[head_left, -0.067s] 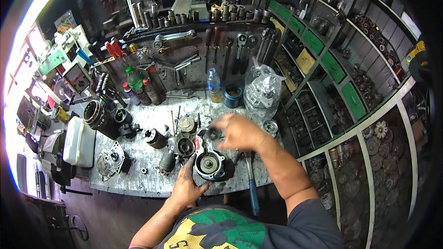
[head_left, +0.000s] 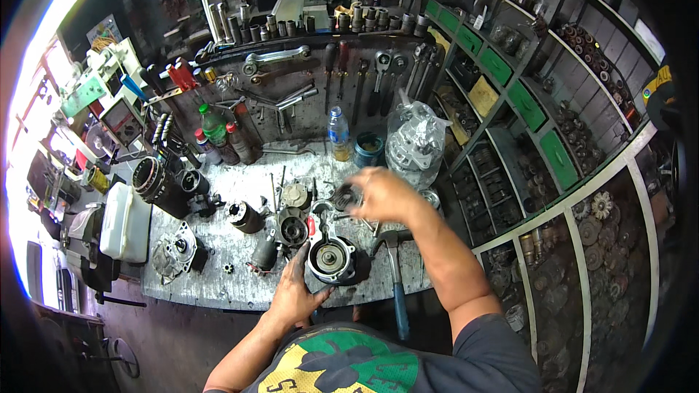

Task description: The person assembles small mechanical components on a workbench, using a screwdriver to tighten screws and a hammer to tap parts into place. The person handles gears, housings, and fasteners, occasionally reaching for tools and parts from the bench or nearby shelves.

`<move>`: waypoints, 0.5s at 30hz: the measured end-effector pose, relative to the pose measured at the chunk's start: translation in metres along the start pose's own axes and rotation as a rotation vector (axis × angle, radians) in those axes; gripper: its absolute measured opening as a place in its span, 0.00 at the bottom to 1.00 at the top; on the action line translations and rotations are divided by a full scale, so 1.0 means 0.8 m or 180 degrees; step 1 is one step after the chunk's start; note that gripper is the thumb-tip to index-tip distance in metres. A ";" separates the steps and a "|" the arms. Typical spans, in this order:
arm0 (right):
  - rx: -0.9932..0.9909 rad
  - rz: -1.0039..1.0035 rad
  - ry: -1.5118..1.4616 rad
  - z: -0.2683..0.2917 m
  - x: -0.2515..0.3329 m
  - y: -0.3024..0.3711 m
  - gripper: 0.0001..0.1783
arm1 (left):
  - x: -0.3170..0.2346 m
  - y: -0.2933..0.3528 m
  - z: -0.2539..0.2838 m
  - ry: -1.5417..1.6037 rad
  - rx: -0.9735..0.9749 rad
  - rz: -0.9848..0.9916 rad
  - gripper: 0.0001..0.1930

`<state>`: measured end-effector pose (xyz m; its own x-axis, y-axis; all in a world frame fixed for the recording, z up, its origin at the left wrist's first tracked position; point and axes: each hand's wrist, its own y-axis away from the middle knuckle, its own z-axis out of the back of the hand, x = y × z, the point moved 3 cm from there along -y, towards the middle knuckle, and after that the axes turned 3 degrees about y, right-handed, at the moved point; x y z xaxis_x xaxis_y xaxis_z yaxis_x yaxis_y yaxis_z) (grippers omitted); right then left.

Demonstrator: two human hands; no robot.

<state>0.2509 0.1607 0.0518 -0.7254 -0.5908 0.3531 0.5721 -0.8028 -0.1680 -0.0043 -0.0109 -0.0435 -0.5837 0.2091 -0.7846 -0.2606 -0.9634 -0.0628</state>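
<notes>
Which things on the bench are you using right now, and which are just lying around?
Seemingly in use:
- metal housing, held by left hand
- dark round part, in right hand

Seemingly just lying around:
- hammer
- clear bottle
- green-capped bottle

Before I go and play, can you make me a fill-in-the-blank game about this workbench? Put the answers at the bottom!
1. The hand on the round metal housing is the person's ____ one.
2. The dark ring-shaped part is in the person's ____ hand.
3. The hammer lying on the workbench has a handle coloured ____.
4. The drawers in the shelves have fronts coloured ____.

Missing words: left; right; blue; green.
</notes>
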 end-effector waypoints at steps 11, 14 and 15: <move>0.0486 -0.1835 0.0785 -0.140 -0.151 -0.018 0.30 | 0.001 0.008 -0.004 -0.0153 0.0081 0.0175 0.61; 0.0113 -0.1187 -0.1098 -0.141 -0.102 -0.034 0.51 | 0.001 0.004 -0.009 -0.0125 -0.0011 0.0145 0.61; 0.0219 -0.1017 -0.1612 -0.149 -0.079 -0.035 0.49 | 0.000 0.002 -0.010 -0.0113 -0.0126 0.0082 0.59</move>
<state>0.2349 0.2111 -0.0750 -0.6027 -0.1959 0.7736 0.3914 -0.9173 0.0727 0.0015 -0.0140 -0.0486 -0.6168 0.1892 -0.7640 -0.2149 -0.9743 -0.0677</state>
